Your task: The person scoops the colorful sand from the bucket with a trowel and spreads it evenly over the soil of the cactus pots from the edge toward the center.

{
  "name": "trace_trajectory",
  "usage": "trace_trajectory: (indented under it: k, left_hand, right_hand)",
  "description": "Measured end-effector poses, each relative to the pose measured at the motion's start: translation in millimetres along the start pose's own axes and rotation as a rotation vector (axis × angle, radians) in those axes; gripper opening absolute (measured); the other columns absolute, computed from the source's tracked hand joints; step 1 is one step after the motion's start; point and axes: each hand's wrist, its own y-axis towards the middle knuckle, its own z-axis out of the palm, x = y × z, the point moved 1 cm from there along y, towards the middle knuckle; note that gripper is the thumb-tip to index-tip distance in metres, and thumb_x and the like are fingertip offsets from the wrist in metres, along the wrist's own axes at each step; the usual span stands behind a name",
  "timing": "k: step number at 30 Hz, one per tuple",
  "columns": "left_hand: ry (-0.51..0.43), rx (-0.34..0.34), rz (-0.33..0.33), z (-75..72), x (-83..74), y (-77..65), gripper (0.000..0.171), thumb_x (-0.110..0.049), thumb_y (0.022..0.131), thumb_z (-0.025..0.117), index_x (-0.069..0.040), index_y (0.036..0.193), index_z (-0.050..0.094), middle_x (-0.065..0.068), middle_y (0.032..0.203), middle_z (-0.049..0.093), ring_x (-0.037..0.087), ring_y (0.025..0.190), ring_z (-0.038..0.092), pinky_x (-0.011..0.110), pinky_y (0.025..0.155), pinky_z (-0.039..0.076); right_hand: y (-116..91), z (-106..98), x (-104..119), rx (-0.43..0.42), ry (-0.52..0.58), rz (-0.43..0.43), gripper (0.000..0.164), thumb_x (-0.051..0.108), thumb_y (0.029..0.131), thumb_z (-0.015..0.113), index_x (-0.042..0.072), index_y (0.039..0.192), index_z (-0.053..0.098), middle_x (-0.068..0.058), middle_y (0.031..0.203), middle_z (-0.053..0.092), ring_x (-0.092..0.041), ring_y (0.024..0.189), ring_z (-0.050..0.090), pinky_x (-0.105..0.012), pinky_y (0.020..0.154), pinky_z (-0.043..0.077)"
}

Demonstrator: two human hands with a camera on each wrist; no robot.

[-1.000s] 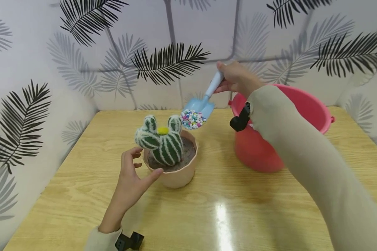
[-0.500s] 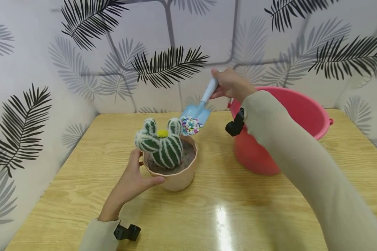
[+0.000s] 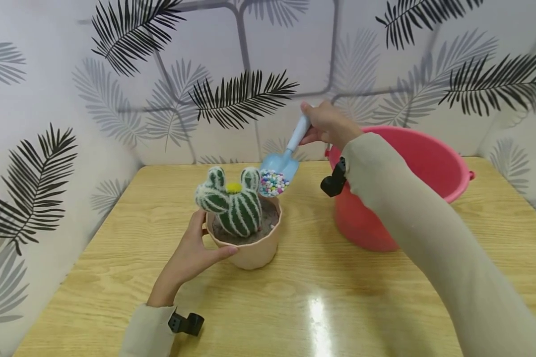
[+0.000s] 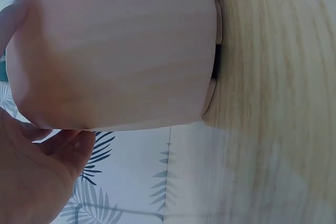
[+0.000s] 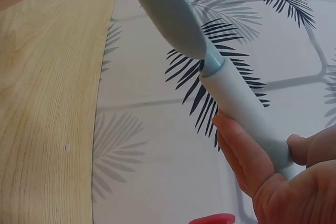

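A plush-looking green cactus (image 3: 239,213) with white stripes and a yellow top stands in dark soil in a pale peach flower pot (image 3: 252,254). My left hand (image 3: 194,255) holds the pot at its near left side, thumb in front and fingers round the far side. In the left wrist view the pot's wall (image 4: 121,51) lies between thumb and fingers. My right hand (image 3: 328,124) grips the handle of a light blue toy shovel (image 3: 280,163). Multicoloured pebbles (image 3: 273,183) lie in its blade, which tilts down over the pot's far right rim. A light speck shows on the soil.
A large red bucket (image 3: 368,223) stands right of the pot, partly behind my right forearm. Both are on a wooden table (image 3: 312,287), backed by a leaf-patterned wall (image 3: 268,44). A small white bit (image 5: 67,147) lies on the table in the right wrist view.
My left hand has moved in against the pot and taken hold of it. The shovel has come down slightly towards the rim. A light speck now shows on the soil.
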Motion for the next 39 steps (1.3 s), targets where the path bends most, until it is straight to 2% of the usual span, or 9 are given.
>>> trace_trajectory:
  k: [7, 14, 17, 20, 28, 32, 39]
  left_hand:
    - [0.007, -0.011, -0.021, 1.4, -1.1, -2.6, 0.088, -0.024, 0.071, 0.076, -0.023, 0.139, 0.021, 0.005, 0.136, 0.027, 0.021, 0.123, 0.032, 0.045, 0.094, 0.035]
    - [0.021, -0.014, -0.041, -1.3, -33.8, -6.6, 0.089, -0.016, 0.071, 0.076, -0.011, 0.140, 0.020, 0.016, 0.134, 0.027, 0.030, 0.121, 0.033, 0.048, 0.092, 0.037]
    - [0.024, -0.017, -0.056, -1.3, -38.7, -6.8, 0.088, -0.015, 0.071, 0.076, -0.011, 0.140, 0.021, 0.017, 0.134, 0.027, 0.031, 0.121, 0.033, 0.048, 0.092, 0.037]
    - [0.033, -0.033, -0.054, -0.5, -35.5, -6.0, 0.088, -0.017, 0.071, 0.076, -0.011, 0.140, 0.022, 0.016, 0.134, 0.028, 0.030, 0.120, 0.034, 0.048, 0.092, 0.037]
    - [0.062, -0.075, -0.047, 5.6, -1.7, 0.3, 0.092, -0.035, 0.068, 0.077, -0.029, 0.140, 0.020, 0.006, 0.135, 0.030, 0.021, 0.119, 0.036, 0.044, 0.092, 0.039]
    - [0.064, -0.093, -0.025, 6.4, 0.6, 0.1, 0.093, -0.039, 0.067, 0.077, -0.032, 0.140, 0.019, 0.005, 0.135, 0.030, 0.021, 0.120, 0.036, 0.043, 0.091, 0.039]
    - [0.067, -0.107, -0.024, 8.2, -1.8, -0.9, 0.095, -0.038, 0.066, 0.077, -0.033, 0.140, 0.017, 0.006, 0.135, 0.030, 0.021, 0.119, 0.036, 0.042, 0.091, 0.039]
  right_hand:
    - [0.3, 5.4, -2.1, -0.010, -0.028, -0.017, 0.047, 0.035, 0.095, 0.034, 0.003, 0.127, 0.023, -0.018, 0.088, 0.051, -0.022, 0.061, 0.062, -0.037, 0.065, 0.053]
    - [-1.3, 7.9, -3.5, -0.019, -0.039, -0.034, 0.047, 0.034, 0.095, 0.034, 0.003, 0.127, 0.022, -0.018, 0.090, 0.050, -0.022, 0.061, 0.061, -0.038, 0.068, 0.053]
    - [-2.5, 8.9, -4.0, -0.017, -0.040, -0.047, 0.045, 0.033, 0.095, 0.034, 0.002, 0.126, 0.022, -0.018, 0.089, 0.049, -0.022, 0.060, 0.061, -0.040, 0.070, 0.052]
    - [-3.6, 11.1, -3.9, -0.014, -0.040, -0.058, 0.044, 0.033, 0.095, 0.036, 0.001, 0.123, 0.025, -0.017, 0.089, 0.049, -0.021, 0.061, 0.061, -0.041, 0.071, 0.052]
    - [-5.7, 13.8, -2.3, -0.017, -0.031, -0.076, 0.032, 0.031, 0.094, 0.038, 0.003, 0.108, 0.031, -0.015, 0.084, 0.048, -0.021, 0.055, 0.060, -0.038, 0.061, 0.054]
    - [-6.5, 12.8, -2.1, -0.018, -0.029, -0.083, 0.031, 0.031, 0.094, 0.038, 0.004, 0.105, 0.031, -0.014, 0.081, 0.048, -0.021, 0.053, 0.060, -0.037, 0.058, 0.054]
    - [-9.7, 9.7, -2.1, 0.006, -0.049, -0.096, 0.041, 0.032, 0.095, 0.036, 0.001, 0.119, 0.025, -0.015, 0.086, 0.048, -0.020, 0.057, 0.060, -0.037, 0.062, 0.054]
